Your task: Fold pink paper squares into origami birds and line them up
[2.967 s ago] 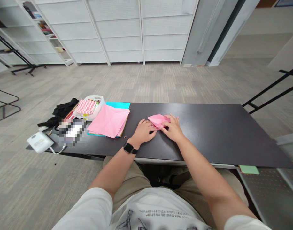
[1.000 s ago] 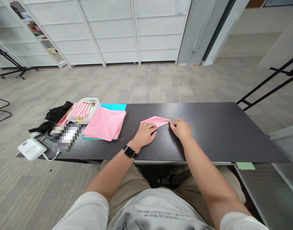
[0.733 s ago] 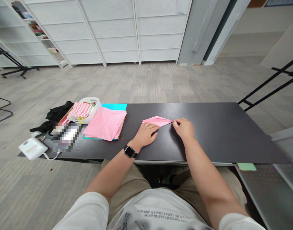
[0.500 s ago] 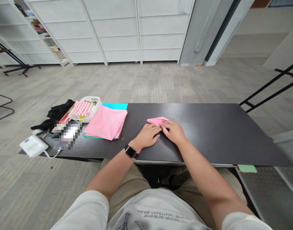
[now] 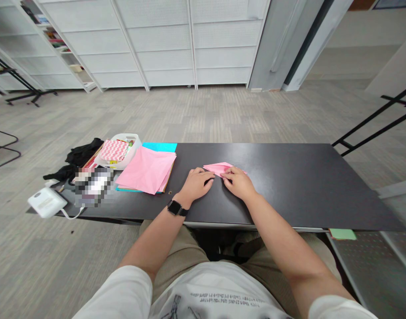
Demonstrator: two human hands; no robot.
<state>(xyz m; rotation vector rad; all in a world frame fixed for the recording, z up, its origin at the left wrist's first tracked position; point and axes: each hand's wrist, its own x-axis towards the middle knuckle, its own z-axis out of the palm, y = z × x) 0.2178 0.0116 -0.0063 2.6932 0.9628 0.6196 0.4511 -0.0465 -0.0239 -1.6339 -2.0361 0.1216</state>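
Note:
A piece of pink paper [image 5: 216,168], folded into a flat pointed shape, lies on the dark table in front of me. My right hand [image 5: 238,183] is at its right side, with thumb and fingertips closed on the lower edge and covering part of the paper. My left hand [image 5: 198,183] rests at the lower left of the paper, fingers stretched out and slightly apart, holding nothing. Its fingertips come close to the paper's left corner; whether they touch it I cannot tell. A black watch [image 5: 175,207] is on my left wrist.
To the left lies a stack of pink and other coloured sheets [image 5: 146,170]. Behind it stands a white basket [image 5: 135,141] with a pink zigzag-patterned item. Black cloth [image 5: 81,153] and a white device with a cable [image 5: 47,202] sit at the table's left end.
My left hand has drawn back to the left, off the paper's lower edge, uncovering more of it. My right hand has shifted slightly left and stays on the paper.

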